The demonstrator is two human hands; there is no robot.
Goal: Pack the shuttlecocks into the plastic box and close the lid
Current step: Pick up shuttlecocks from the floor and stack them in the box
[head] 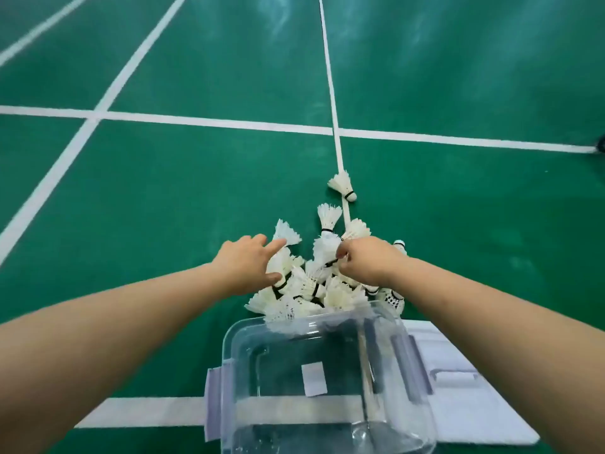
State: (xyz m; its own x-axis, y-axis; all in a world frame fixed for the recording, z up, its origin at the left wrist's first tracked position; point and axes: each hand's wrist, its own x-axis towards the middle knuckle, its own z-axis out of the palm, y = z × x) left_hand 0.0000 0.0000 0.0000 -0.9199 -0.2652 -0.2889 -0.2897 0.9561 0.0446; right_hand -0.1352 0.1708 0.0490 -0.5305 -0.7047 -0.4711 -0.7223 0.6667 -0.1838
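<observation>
A pile of several white feather shuttlecocks (pixel 311 286) lies on the green court floor just beyond a clear plastic box (pixel 229 348), which stands open with nothing inside. Its lid (pixel 458 404) lies flat to the right of the box. My left hand (pixel 245 263) reaches into the left side of the pile, fingers spread around a shuttlecock. My right hand (pixel 366 263) is closed on a shuttlecock at the pile's right side. One shuttlecock (pixel 342 185) lies apart, farther out on a white line.
The green badminton court floor (pixel 163 191) carries white lines; one runs under the box and another leads away from the pile. A dark object (pixel 600 144) shows at the right edge.
</observation>
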